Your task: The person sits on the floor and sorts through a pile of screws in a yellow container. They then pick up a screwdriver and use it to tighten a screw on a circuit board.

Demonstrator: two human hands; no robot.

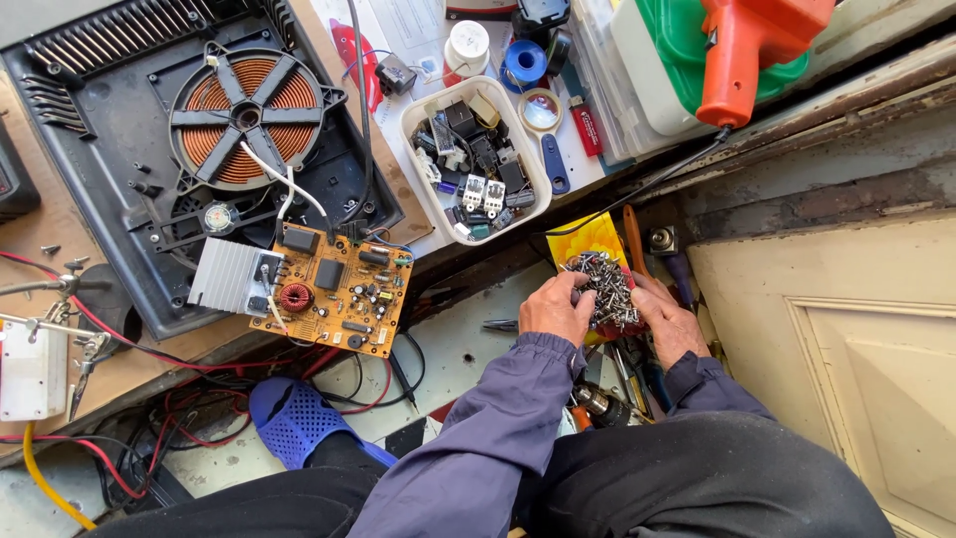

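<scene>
A heap of small metal screws and parts (602,286) lies on a yellow and red packet (588,239) near the floor. My left hand (556,309) rests at the heap's left edge with fingers curled into the pieces. My right hand (669,321) is at the heap's right side, fingers touching it. Whether either hand pinches a single piece is not visible. Both arms wear purple sleeves.
An opened induction cooker (119,149) with a copper coil (246,115) and an orange circuit board (339,291) lies left. A white tub of components (476,159), a magnifier (545,120), an orange glue gun (742,60), a blue slipper (299,418) and red wires (149,354) surround me.
</scene>
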